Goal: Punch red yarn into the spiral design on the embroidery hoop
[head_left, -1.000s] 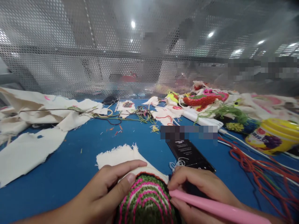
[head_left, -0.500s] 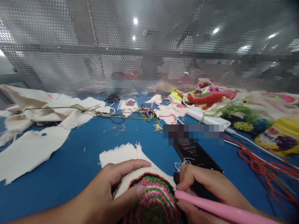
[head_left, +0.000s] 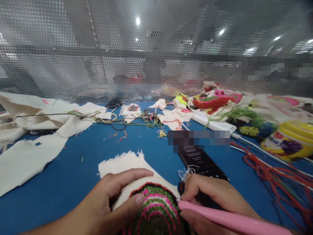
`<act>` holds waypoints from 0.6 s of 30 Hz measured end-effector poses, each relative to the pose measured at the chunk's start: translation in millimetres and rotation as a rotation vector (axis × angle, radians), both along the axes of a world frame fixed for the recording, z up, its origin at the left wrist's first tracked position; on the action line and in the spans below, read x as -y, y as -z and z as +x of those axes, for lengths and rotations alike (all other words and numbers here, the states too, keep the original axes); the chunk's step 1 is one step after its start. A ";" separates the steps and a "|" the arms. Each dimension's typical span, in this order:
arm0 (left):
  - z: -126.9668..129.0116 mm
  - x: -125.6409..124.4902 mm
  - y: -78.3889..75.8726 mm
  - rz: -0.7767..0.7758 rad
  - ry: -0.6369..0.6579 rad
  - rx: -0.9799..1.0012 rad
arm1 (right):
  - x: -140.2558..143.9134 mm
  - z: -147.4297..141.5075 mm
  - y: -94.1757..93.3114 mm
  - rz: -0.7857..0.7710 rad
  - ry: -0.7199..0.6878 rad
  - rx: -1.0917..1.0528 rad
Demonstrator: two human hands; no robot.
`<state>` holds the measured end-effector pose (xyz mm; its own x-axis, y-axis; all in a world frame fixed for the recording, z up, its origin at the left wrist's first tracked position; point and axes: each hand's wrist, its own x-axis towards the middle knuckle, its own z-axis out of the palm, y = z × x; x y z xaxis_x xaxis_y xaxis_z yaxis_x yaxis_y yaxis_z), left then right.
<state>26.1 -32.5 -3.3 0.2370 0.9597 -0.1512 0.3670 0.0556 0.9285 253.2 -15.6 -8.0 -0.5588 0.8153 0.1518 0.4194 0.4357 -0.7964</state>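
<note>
My left hand (head_left: 105, 205) stays clamped on the embroidered cloth (head_left: 149, 205) just left of the phone (head_left: 201, 161), thumb now lower on the stitching, while my right hand (head_left: 215, 199) keeps the pink punch needle (head_left: 227, 220) pinched at the cloth's right edge

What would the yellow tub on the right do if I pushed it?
The yellow tub lies tilted on its side, so it would probably roll. It looks like smooth plastic, likely light and a bit slippery. Red yarn beside it might snag it.

Frayed matt cloth (head_left: 122, 161); fuzzy yarn tufting (head_left: 156, 209); smooth pink plastic tool (head_left: 230, 220).
</note>
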 end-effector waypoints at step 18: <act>-7.2 3.9 10.0 0.111 -0.123 -0.247 | 4.0 2.6 9.7 0.367 0.051 -0.055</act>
